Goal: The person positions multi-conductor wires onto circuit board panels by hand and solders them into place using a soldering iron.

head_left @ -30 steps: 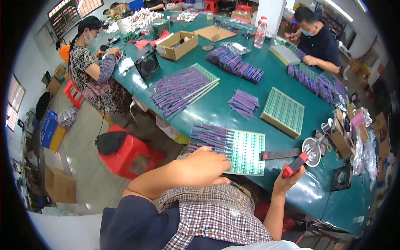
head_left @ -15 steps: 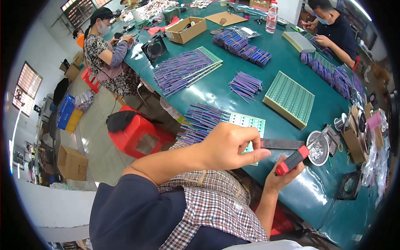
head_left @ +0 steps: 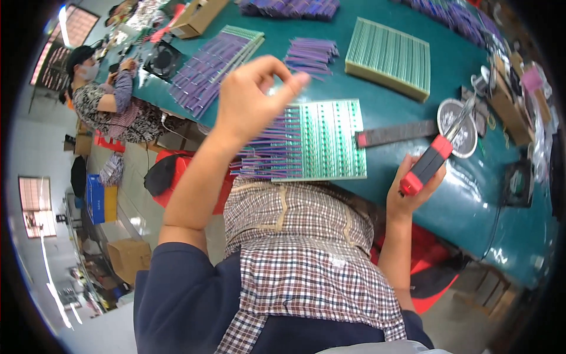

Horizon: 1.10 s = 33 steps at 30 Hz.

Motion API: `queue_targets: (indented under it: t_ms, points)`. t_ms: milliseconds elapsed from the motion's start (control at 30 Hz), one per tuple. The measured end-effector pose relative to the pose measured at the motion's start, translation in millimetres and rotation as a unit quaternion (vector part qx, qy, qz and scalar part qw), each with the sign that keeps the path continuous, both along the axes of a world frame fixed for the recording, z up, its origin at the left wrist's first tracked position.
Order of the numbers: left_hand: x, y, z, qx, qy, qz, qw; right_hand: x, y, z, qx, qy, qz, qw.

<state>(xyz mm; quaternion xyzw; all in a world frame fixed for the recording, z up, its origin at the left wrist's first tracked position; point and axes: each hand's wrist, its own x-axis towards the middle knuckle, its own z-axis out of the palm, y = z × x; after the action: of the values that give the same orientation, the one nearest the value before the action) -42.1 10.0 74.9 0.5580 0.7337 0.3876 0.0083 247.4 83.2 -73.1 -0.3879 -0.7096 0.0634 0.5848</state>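
Note:
My left hand (head_left: 250, 97) is raised over the purple wires (head_left: 268, 153), its fingers curled and the thumb against them. Whatever may be between the fingertips is hidden. Below it, a green-and-white circuit board panel (head_left: 333, 138) lies at the table's near edge, with the wires fanning out from its left side. My right hand (head_left: 407, 194) is closed around a tool with a boxy red-and-black handle (head_left: 427, 165). Its metal shaft points up toward a bowl (head_left: 470, 141) of silvery bits. A dark flat bar with a red end (head_left: 398, 134) rests at the panel's right.
Behind the panel lie a bundle of purple wires (head_left: 309, 56) and a stack of green boards (head_left: 389, 56). Another wired panel (head_left: 215, 71) is at the left. Past the bowl stand a cardboard box (head_left: 510, 115) and a black square fan (head_left: 519, 183). A co-worker (head_left: 103, 97) works at far left.
My view has swung down and closer to the near table edge. My left hand has moved up and left, uncovering the panel. My right hand still grips the tool.

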Motion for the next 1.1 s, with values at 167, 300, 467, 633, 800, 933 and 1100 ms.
queue_targets:
  t_ms: [167,300,467,633,800,933,1100]
  points:
    - [-44,11,-35,-0.068,-0.006,0.002,0.998,6,1,-5,0.004,-0.029,-0.025,0.999]
    - [-68,34,-78,-0.065,0.096,-0.089,0.989,6,-2,3,0.003,-0.091,-0.03,0.995]
    - [-68,81,-108,-0.048,0.193,-0.198,0.96,12,-4,1,-0.008,-0.12,-0.017,0.993]
    - [-68,103,-117,-0.149,0.165,-0.221,0.95,17,-5,-1,-0.008,-0.146,-0.018,0.989]
    - [-64,104,-131,-0.059,0.271,-0.206,0.938,15,-4,-4,-0.035,-0.104,-0.015,0.994]
    - [-49,90,-87,-0.081,0.13,-0.207,0.966,28,-12,-3,-0.065,-0.088,0.009,0.994]
    - [-44,64,-41,-0.169,-0.16,-0.216,0.948,28,-35,41,-0.261,-0.066,0.006,0.963]
